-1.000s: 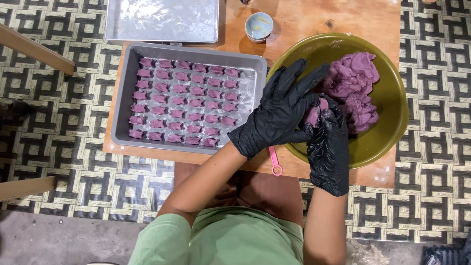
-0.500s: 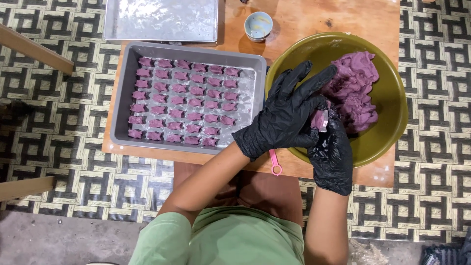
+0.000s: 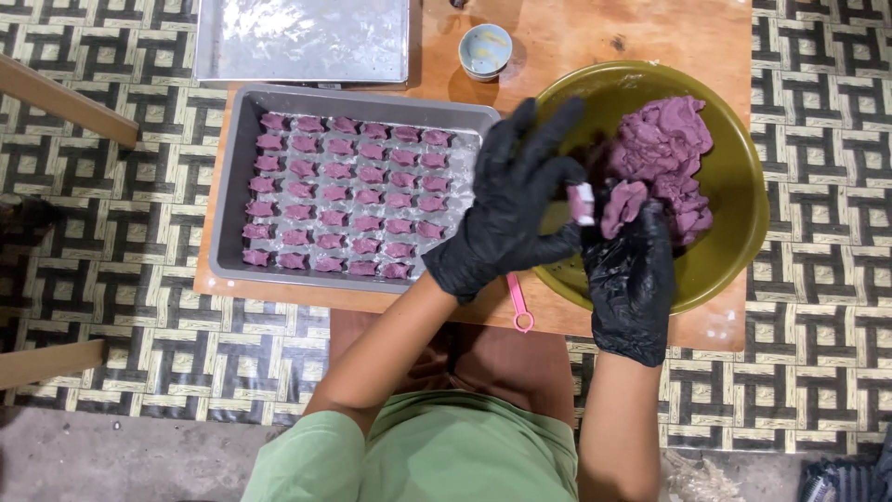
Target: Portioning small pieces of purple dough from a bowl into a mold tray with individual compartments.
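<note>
Over the green bowl (image 3: 734, 177): our left hand (image 3: 516, 200), fingers spread, presses a small white mould (image 3: 583, 203) against our right hand (image 3: 632, 270), cupped around purple dough (image 3: 621, 206); tray (image 3: 232, 214) lies leftward, nearer the left hand.

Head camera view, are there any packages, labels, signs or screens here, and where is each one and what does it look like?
None: no package, label, sign or screen shows.
Nearest to a package are plain, unmarked containers on the wooden table:
Grey metal tray, rectangular, left of the hands, rows of small purple pieces.
Silver flat tray, rectangular, behind it.
Olive-green bowl, round, at right, purple dough inside.
Small round cup, pale blue, behind the bowl.
</note>
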